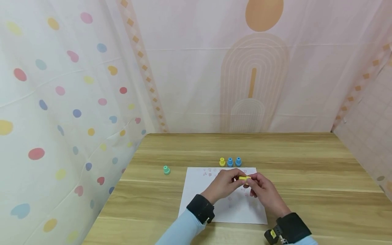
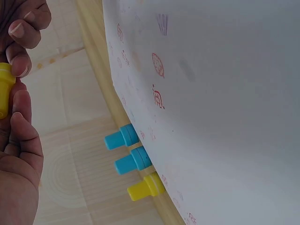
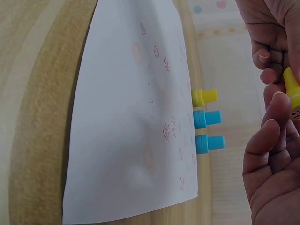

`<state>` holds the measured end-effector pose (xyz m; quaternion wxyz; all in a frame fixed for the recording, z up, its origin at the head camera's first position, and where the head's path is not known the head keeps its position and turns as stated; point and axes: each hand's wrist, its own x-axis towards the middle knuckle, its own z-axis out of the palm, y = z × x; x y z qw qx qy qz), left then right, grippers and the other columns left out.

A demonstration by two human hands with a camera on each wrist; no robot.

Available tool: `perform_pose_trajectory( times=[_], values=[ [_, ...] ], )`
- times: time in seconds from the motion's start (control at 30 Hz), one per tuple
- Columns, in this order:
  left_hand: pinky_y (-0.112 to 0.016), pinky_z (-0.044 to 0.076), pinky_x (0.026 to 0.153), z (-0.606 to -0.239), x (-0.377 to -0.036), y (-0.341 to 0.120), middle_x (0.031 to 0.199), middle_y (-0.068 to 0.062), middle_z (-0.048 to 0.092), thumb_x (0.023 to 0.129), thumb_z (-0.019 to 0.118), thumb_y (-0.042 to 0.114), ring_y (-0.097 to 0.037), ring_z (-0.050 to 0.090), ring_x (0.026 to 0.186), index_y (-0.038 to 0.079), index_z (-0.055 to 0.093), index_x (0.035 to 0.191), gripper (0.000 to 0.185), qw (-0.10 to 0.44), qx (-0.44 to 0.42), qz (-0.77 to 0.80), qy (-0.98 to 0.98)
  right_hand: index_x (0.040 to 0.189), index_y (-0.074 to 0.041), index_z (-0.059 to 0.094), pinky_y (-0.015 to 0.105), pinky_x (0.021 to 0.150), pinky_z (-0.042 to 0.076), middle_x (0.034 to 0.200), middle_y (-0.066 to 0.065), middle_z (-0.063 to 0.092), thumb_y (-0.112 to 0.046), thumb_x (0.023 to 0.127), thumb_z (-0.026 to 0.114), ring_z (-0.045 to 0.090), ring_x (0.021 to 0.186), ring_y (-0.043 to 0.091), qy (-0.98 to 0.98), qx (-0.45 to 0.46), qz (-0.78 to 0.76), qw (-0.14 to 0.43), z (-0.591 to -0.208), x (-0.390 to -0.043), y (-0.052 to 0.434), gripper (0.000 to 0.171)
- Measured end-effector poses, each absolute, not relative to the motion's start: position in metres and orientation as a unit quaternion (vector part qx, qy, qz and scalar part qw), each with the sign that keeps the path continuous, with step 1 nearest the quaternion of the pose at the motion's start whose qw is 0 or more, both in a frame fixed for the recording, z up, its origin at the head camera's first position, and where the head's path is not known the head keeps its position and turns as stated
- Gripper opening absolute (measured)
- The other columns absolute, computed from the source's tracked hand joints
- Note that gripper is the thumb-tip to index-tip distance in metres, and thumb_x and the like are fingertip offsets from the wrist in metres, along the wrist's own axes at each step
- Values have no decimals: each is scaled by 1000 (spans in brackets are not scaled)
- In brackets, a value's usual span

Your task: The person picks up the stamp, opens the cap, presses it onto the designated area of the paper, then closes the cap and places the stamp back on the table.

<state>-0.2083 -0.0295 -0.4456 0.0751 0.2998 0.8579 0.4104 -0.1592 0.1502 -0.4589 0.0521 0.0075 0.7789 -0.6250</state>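
Observation:
A small yellow stamp [image 1: 244,177] is held between both hands over the white sheet of paper [image 1: 196,204]. My left hand [image 1: 225,182] pinches its narrow handle end. At its wide end, the thumb and fingers of my right hand [image 1: 264,190] grip it. A dark pattern shows on the wide end of the yellow stamp [image 3: 294,91] in the right wrist view. Rows of small, mostly red printed marks run across the paper, with a purple one [image 2: 162,24] among them in the left wrist view.
Along the paper's far edge stand another yellow stamp [image 1: 222,162] and two blue stamps [image 1: 230,162]. A green stamp [image 1: 166,170] stands alone to the left on the wooden table [image 1: 137,204]. A patterned curtain [image 1: 190,85] hangs behind the table.

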Motion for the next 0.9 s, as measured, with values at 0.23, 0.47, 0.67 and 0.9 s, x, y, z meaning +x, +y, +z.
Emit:
perform_pose_trajectory(
  times=[0.23,0.47,0.67,0.9],
  values=[
    [-20,47,66,-444,-212,-29,88,11,60,97,65,23,-6,52,78,16,69,115,19,62,321,403,855,126,-3,53,30,69,47,106,15,63,-20,105,49,55,81,23,782,-4,-622,48,-459,-159,150,27],
    [-20,47,65,-442,-215,-32,89,11,59,97,65,25,-7,51,79,16,68,116,21,62,316,393,861,133,-5,52,33,72,48,110,15,64,-23,106,48,57,84,23,789,3,-613,49,-459,-158,148,33],
    [-21,46,64,-440,-220,-40,92,9,59,96,67,24,-10,51,79,16,67,118,23,53,290,397,869,136,-4,51,34,75,49,112,16,64,-24,106,48,59,86,22,794,8,-607,46,-459,-158,147,36],
    [-23,47,70,-440,-233,-54,98,7,60,96,67,25,-12,52,86,16,67,119,25,25,259,391,883,135,0,52,36,80,52,111,16,64,-21,105,51,61,88,22,800,10,-599,36,-459,-158,146,37]
  ],
)
